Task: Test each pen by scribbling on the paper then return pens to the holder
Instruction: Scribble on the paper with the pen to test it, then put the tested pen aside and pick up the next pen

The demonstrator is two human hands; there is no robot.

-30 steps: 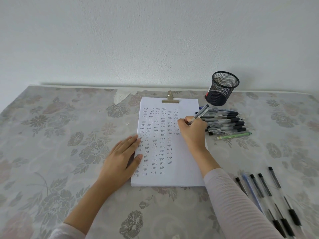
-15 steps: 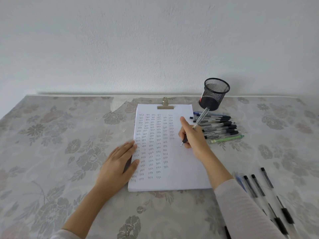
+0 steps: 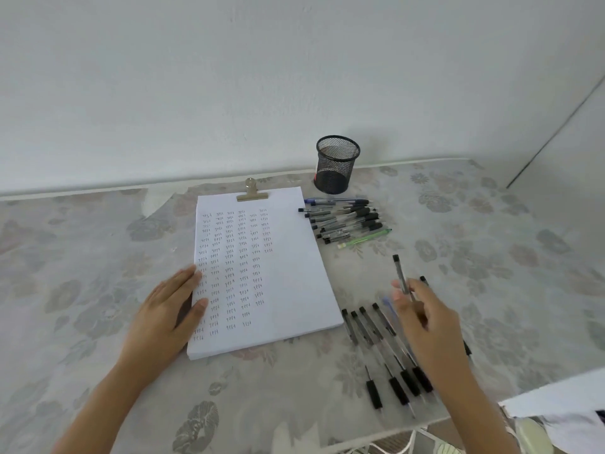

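The right hand (image 3: 425, 326) had left the clipped white paper (image 3: 288, 273) and swung to four o'clock. It pinched a clear-barrelled, black-ended ballpoint pen (image 3: 400, 273) near upright over the row of similar pens (image 3: 376, 342), probably to lay it there. The left hand (image 3: 167, 316) lay flat with straight fingers, steadying the sheet's nine-o'clock edge.

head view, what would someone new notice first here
The white clipped paper stack, covered in columns of scribbles, sits mid-table with the left hand flat on its left edge. To its right, the right hand holds a clear black-capped pen over a row of pens. A black mesh holder stands behind, beside a pile of pens.
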